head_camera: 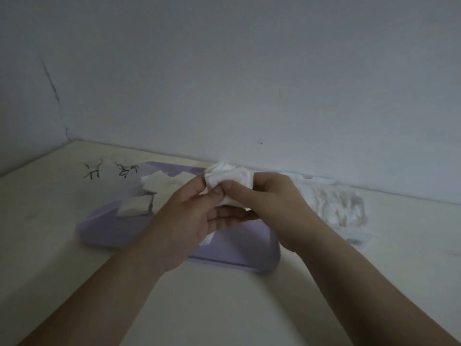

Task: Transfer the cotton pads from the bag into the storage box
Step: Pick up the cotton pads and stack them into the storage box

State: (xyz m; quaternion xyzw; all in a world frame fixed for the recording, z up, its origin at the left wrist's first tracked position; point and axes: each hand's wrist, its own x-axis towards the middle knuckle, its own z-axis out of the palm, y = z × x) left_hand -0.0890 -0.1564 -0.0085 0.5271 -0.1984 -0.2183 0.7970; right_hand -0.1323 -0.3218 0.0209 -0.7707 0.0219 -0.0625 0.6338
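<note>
Both hands were together above the storage box (239, 257), and both gripped one stack of cotton pads (230, 176). The left hand (185, 221) pinched the stack from the left, with its thumb on the near face. The right hand (270, 208) held the stack from the right, its thumb pressed beside the left thumb. The stack was fanned and uneven at its top edge.

The storage box was pale purple and lay on the table (224, 308), directly below the hands. Loose pads (152, 183) lay in its left part, tilted and overlapping. Whether they rested inside a compartment or on the rim could not be told.

The bag (331, 206) lay to the right of the box, near the wall (249, 71), with white pads visible through its clear film. Black scribbles (109, 169) marked the table to the left of the box.
</note>
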